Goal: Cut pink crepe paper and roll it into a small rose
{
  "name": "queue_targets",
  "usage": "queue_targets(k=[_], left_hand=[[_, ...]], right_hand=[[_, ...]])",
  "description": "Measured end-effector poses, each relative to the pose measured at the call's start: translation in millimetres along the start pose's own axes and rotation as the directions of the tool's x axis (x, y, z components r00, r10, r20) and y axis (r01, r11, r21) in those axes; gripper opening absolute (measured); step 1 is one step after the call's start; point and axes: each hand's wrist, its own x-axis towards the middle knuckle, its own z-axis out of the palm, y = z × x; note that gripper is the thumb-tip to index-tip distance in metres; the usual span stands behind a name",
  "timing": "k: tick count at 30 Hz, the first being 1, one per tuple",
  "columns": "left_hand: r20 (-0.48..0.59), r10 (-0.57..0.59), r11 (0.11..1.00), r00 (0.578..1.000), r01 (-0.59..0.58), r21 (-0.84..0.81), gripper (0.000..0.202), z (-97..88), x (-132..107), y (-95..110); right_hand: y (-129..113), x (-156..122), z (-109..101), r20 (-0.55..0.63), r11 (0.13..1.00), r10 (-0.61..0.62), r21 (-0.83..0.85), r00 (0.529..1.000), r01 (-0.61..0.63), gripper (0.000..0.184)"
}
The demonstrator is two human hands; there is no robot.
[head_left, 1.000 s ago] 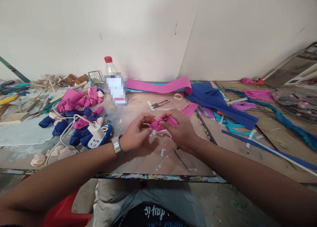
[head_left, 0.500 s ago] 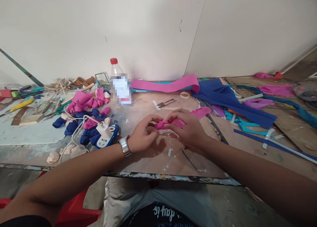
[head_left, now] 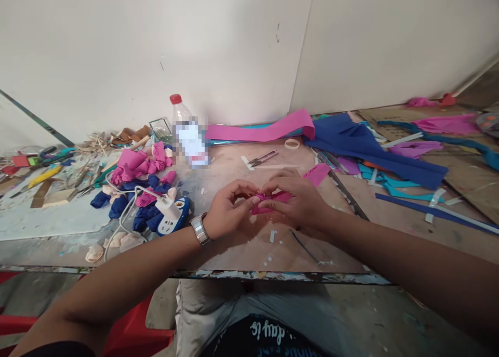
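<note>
Between my two hands, just above the table, is a pink crepe paper strip (head_left: 316, 174). Its near end is gathered and bunched at the fingertips, while its loose tail sticks out beyond the right knuckles. My left hand (head_left: 230, 209), with a metal watch at the wrist, pinches the bunched end between thumb and fingers. My right hand (head_left: 298, 198) grips the strip close beside it, thumb pressed against the folds. The fingers hide part of the paper. Thread snips (head_left: 264, 158) lie on the table beyond the hands.
To the left are bunched pink and blue paper pieces (head_left: 132, 162) and a power strip (head_left: 173, 219) with a white cable. A bottle (head_left: 177, 105) stands behind a blurred phone (head_left: 192, 145). A pink roll strip (head_left: 265, 132), tape ring (head_left: 292, 144) and blue paper (head_left: 351, 144) lie behind.
The pink paper at my fingertips is more tightly gathered, and my left thumb has moved up against it. The whole view has shifted slightly.
</note>
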Motion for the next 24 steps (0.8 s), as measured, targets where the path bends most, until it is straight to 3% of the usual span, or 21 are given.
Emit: queue_targets(k=[7, 24], left_hand=[[-0.094, 0.035, 0.999, 0.995, -0.034, 0.005, 0.020, -2.0, 2.7, 2.9], [-0.059, 0.001, 1.000, 0.998, -0.001, -0.014, 0.020, 1.1, 1.2, 6.1]], right_hand=[[-5.4, -0.3, -1.0, -0.042, 0.999, 0.050, -0.008, 0.998, -0.051, 0.019], [-6.8, -1.9, -1.6, -0.004, 0.997, 0.074, -0.022, 0.997, -0.074, 0.013]])
